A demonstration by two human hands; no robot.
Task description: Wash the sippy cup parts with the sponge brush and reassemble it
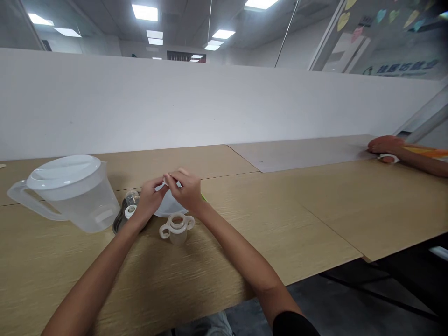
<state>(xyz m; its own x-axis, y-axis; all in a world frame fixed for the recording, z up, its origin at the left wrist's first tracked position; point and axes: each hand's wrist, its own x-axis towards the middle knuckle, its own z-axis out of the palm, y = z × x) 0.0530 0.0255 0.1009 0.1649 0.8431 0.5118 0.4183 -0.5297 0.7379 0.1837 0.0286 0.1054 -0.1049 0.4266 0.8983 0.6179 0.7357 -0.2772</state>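
My left hand (152, 198) and my right hand (186, 189) meet at the fingertips, both closed in a pinch. A small whitish bit shows between them, too little of it to name. Beneath the hands lies a pale, rounded dish (168, 208), partly covered by them. Closer to me stands a translucent cup with two handles (178, 229), upright with its top open. Beside my left wrist a dark tray (119, 224) bears a small clear container (132, 197) and a white ring-shaped piece (130, 211); my forearm hides part of it.
A large translucent pitcher (84, 196) with a white lid stands at the left on the wooden table (280, 224). A green edge (204, 198) peeks out behind my right wrist. At the far right another person's arm (420, 156) rests on the table. A white partition (210, 102) runs behind.
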